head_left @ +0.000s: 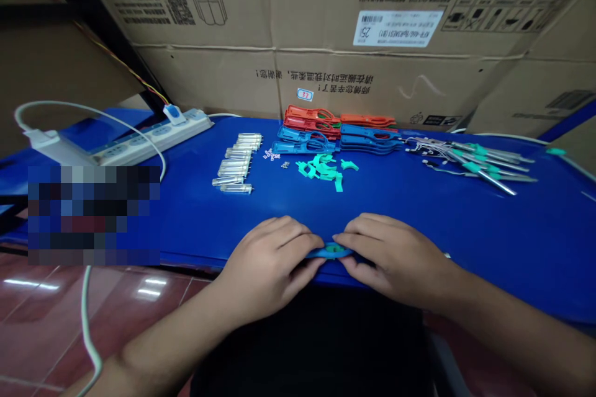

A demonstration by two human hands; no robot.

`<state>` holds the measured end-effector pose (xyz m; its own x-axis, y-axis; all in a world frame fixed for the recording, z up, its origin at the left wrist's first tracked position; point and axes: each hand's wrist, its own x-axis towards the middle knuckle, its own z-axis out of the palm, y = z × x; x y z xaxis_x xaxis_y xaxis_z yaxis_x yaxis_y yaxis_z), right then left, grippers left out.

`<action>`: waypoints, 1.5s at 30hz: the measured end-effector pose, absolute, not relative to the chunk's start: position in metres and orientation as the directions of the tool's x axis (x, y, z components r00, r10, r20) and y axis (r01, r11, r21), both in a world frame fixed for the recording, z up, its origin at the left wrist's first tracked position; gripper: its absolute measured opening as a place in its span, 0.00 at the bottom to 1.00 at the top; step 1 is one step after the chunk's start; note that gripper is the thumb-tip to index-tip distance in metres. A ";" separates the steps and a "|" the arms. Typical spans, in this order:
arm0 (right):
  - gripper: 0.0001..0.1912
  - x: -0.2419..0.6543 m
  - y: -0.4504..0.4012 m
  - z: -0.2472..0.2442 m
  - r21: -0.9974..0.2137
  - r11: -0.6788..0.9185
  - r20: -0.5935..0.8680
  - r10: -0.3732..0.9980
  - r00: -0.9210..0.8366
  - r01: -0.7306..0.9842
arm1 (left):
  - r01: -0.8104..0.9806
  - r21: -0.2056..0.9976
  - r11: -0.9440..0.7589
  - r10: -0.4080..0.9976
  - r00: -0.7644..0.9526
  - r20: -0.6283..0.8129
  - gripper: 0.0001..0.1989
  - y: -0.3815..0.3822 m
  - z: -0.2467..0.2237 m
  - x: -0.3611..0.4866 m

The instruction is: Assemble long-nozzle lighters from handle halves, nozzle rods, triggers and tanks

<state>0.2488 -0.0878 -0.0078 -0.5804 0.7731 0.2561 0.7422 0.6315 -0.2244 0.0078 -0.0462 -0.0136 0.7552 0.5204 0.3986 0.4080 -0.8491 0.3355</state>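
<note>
At the near edge of the blue table [419, 229], my left hand [270, 260] and my right hand [395, 257] pinch a blue plastic piece with a green insert [331, 250] between their fingertips. My fingers hide most of it. Farther back lie green plastic clips [323, 170] in a loose pile. Beside them are clear tubes with metal pins [235, 161] and tiny white parts [270, 156]. Orange and blue long plastic housings [335, 133] lie in rows. Metal rods with green collars and thin wires [479, 161] lie at the right.
A white power strip [153, 136] with a blue plug and a white cable lies at the table's back left. Stacked cardboard boxes [316, 25] stand behind the table. A blurred patch covers part of the left side, and a red tiled floor [130, 304] lies below.
</note>
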 end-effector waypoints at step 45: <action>0.11 0.232 -0.052 0.014 -0.363 0.398 0.039 0.910 -0.413 0.842 | 0.426 0.530 -0.733 0.602 0.769 0.215 0.14 -0.003 -0.009 0.009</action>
